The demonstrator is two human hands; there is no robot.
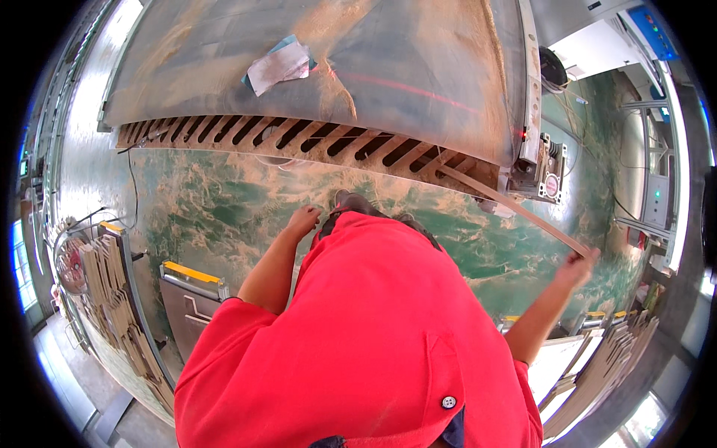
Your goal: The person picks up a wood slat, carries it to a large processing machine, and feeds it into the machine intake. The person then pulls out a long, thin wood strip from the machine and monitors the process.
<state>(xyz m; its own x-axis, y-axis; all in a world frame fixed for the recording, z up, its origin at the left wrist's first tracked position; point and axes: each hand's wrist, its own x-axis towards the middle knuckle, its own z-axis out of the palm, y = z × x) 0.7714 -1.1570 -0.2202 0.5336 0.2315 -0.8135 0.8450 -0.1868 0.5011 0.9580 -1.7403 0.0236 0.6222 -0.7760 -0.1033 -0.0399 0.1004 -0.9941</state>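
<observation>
A long wooden strip (519,210) is held at its near end by the right hand (579,267), at about 3 o'clock from the view's centre; grasped there, its length can probably be carried to the machine while the fingers are kept clear. Its far end is angled toward 1 o'clock, across the slotted edge (326,142) of the worktop (418,60); whether a slot is entered cannot be told. The left hand (303,220), near the centre at 9 o'clock, is loosely curled, and nothing is seen in its grip.

At 11 o'clock a crumpled cloth or paper (278,69) is laid on the dusty worktop. The way around the corner is hemmed in by a finned motor block (551,170) between 2 and 3 o'clock. The green floor (216,201) is strewn with dust, and stacked boards are racked at 4 (609,366) and 8 to 9 o'clock.
</observation>
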